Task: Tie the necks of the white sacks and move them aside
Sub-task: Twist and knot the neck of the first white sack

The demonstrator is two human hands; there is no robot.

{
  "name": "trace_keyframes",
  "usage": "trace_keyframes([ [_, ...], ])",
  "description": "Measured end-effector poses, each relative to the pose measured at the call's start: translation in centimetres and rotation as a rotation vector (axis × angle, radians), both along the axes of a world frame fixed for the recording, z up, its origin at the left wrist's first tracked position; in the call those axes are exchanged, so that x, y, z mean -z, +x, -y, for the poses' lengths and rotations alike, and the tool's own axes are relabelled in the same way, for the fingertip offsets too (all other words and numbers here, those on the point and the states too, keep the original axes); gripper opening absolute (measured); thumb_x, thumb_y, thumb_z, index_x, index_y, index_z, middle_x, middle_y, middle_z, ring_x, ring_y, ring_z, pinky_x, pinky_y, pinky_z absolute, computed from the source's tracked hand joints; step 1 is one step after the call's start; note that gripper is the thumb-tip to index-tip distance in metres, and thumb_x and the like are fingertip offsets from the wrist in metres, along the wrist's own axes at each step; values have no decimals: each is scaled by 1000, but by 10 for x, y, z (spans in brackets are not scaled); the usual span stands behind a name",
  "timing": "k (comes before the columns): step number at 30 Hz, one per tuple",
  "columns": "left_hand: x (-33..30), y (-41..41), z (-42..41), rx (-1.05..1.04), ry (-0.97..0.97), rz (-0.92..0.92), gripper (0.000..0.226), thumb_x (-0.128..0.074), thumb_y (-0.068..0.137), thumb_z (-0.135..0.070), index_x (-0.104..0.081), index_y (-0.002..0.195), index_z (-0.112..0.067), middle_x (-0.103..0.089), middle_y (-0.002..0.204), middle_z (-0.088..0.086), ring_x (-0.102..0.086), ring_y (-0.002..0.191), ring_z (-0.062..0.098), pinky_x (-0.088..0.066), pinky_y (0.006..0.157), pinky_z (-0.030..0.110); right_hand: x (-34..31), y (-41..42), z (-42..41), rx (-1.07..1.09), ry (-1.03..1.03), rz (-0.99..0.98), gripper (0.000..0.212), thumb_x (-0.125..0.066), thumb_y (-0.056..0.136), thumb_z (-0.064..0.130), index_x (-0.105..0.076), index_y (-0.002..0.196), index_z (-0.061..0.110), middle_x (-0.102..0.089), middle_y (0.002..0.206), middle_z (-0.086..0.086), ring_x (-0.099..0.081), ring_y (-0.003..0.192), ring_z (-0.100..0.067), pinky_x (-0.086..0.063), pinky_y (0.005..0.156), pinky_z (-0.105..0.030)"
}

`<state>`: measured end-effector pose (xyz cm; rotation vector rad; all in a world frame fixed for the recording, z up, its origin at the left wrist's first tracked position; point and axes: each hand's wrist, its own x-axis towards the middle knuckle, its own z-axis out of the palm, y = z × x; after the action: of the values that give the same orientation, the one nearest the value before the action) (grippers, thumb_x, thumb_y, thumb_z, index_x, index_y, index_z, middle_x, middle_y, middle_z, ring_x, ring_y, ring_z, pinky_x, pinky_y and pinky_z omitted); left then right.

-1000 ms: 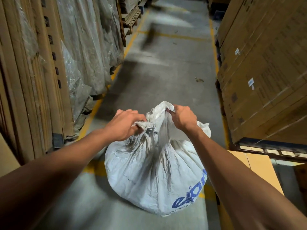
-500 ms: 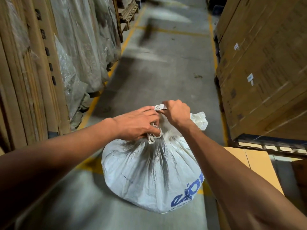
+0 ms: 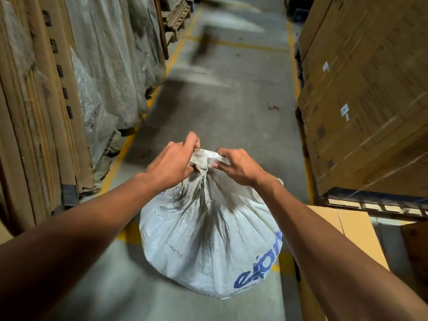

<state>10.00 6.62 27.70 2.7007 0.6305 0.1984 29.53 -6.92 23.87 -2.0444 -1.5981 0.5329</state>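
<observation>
The left hand (image 3: 172,163) and right hand (image 3: 239,166) each hold the bunched neck (image 3: 203,161) of the white sack (image 3: 208,239) in a tight grip.

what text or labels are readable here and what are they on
"eion", large blue letters, cut off at the fold: on the white woven sack on the floor.
Small blue line beneath it: too small to read.
Small white stickers and dark print on the stacked brown cardboard boxes at right: too blurred to read.
</observation>
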Motion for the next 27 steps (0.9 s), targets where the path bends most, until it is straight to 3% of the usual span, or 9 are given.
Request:
trace_keyframes([
  [3, 6, 3, -3, -64, 28, -26, 95, -89, 83, -19, -29, 156, -27, -52, 132, 4, -64, 105, 36, -56, 93, 53, -1, 0, 1, -56, -17, -55, 19, -71, 101, 33, -63, 101, 16, -67, 84, 3, -57, 76, -19, -45, 72, -37],
  [5, 10, 6, -7, -60, 62, -85, 85, -87, 87, -25, -39, 158, -24, -41, 149, 3, -63, 117, 36, -54, 102, 52, -2, -1, 3, -76, -46, -79, 19, -74, 98, 27, -63, 108, 14, -68, 91, 4, -57, 79, -14, -42, 73, -30],
  [6, 10, 8, -10, -36, 85, -105, 72, -85, 88, -29, -50, 151, -24, -45, 151, 2, -64, 121, 35, -52, 106, 50, -2, -3, 5, -80, -66, -73, 24, -76, 95, 24, -62, 112, 14, -69, 95, 3, -58, 83, -14, -43, 76, -30],
  [9, 3, 10, -10, 15, 138, -134, 37, -77, 93, -34, -62, 126, -31, -70, 119, -4, -66, 112, 27, -39, 100, 43, 1, -7, 12, -69, -120, 74, 37, -72, 84, 14, -53, 116, 16, -66, 105, -3, -60, 94, -27, -50, 78, -41],
  [12, -3, 8, -4, 14, 205, -142, 29, -76, 93, -30, -61, 118, -32, -68, 106, -9, -60, 107, 21, -27, 89, 39, 10, -12, 19, 63, -81, 278, 33, -53, 82, -1, -49, 111, 13, -53, 103, -8, -56, 91, -37, -46, 66, -42],
  [15, -3, 3, -1, 24, 245, -147, 25, -77, 88, -26, -62, 107, -31, -65, 94, -13, -40, 100, 16, -21, 83, 39, 11, -13, 24, 237, -2, 389, 26, -47, 90, -6, -53, 110, 7, -51, 102, -13, -55, 83, -40, -38, 63, -39],
  [18, 1, -2, -6, 82, 184, -148, 31, -75, 85, -17, -64, 109, -32, -62, 93, -16, -35, 104, 14, -26, 91, 40, 7, -10, 23, 418, -40, 410, 17, -46, 95, 1, -52, 110, 8, -62, 95, -16, -56, 74, -40, -39, 62, -41],
  [22, 8, -4, -4, 265, 122, -151, 56, -75, 81, -8, -65, 130, -34, -63, 112, -15, -36, 128, 18, -17, 98, 36, 4, -6, 15, 555, -85, 482, 9, -48, 101, 16, -52, 108, 12, -71, 94, -17, -52, 70, -39, -35, 66, -41],
  [27, -2, -1, 14, 419, 190, -112, 71, -70, 68, 2, -68, 129, -33, -52, 142, -7, -35, 138, 24, -26, 109, 42, 2, 0, 3, 531, -106, 465, 30, -56, 104, 39, -54, 118, 13, -72, 101, -19, -68, 92, -44, -33, 75, -40],
])
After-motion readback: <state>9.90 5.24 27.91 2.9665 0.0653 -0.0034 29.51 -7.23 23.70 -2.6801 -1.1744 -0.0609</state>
